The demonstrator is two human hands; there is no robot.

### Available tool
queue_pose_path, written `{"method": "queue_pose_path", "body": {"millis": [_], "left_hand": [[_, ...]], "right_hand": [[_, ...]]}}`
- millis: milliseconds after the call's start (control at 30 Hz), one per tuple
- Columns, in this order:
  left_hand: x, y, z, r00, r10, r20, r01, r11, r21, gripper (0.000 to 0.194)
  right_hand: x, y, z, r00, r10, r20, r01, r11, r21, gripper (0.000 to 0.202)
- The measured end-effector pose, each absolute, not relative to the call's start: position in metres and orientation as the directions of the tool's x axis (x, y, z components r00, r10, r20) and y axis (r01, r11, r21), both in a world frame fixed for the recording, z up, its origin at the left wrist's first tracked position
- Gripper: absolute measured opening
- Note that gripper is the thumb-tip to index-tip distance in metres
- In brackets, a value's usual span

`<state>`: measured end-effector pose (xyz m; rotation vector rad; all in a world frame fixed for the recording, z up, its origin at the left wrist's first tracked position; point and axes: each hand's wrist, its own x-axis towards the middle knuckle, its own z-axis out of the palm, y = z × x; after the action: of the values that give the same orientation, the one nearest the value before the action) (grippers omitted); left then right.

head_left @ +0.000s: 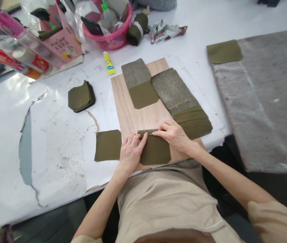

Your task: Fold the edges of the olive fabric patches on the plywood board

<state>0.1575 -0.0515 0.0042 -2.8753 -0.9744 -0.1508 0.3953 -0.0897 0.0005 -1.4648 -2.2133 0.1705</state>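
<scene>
An olive-green fabric piece [155,152] lies at the near edge of a wooden board [143,116], its far edge folded over in a narrow strip with a grey underside showing. My left hand [131,152] is closed on the left end of that fold, thumb and fingertips pressed together there. At the fold's right end, my right hand [172,134] pinches the edge with thumb and index finger. Just left of my left hand lies a flat olive piece [108,145]. Beyond my hands, grey-backed pieces [135,74] and an overlapping stack of strips [175,91] rest on the board.
A small olive stack [80,97] and a yellow glue tube [109,63] lie on the white, torn-covered table [57,135]. At the back stand a pink basket [108,40], a pink box [63,42] and a fabric roll [137,28]. A grey slab [262,91] is on the right.
</scene>
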Motion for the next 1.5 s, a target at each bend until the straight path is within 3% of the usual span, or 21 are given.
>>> {"method": "queue_pose_path", "body": {"millis": [267,600,867,1067,1500], "left_hand": [[0.16,-0.051,0.006,0.814,0.565,0.135,0.579,-0.807,-0.117,0.045],[0.168,-0.048,0.018,0.872,0.49,-0.002,0.487,-0.868,-0.098,0.05],[0.172,-0.045,0.02,0.904,0.428,-0.016,0.423,-0.898,-0.116,0.049],[0.175,-0.041,0.021,0.906,0.424,-0.005,0.423,-0.904,-0.069,0.051],[0.182,-0.036,0.022,0.896,0.443,-0.029,0.443,-0.897,-0.017,0.052]], "right_hand": [[0.401,-0.099,0.002,-0.258,0.915,0.31,0.857,0.365,-0.363,0.02],[0.405,-0.105,-0.002,-0.238,0.921,0.308,0.872,0.343,-0.35,0.022],[0.404,-0.108,-0.002,-0.206,0.92,0.334,0.873,0.327,-0.361,0.022],[0.408,-0.109,0.001,-0.179,0.934,0.309,0.848,0.306,-0.433,0.02],[0.412,-0.108,0.001,-0.216,0.933,0.288,0.839,0.328,-0.434,0.02]]}}
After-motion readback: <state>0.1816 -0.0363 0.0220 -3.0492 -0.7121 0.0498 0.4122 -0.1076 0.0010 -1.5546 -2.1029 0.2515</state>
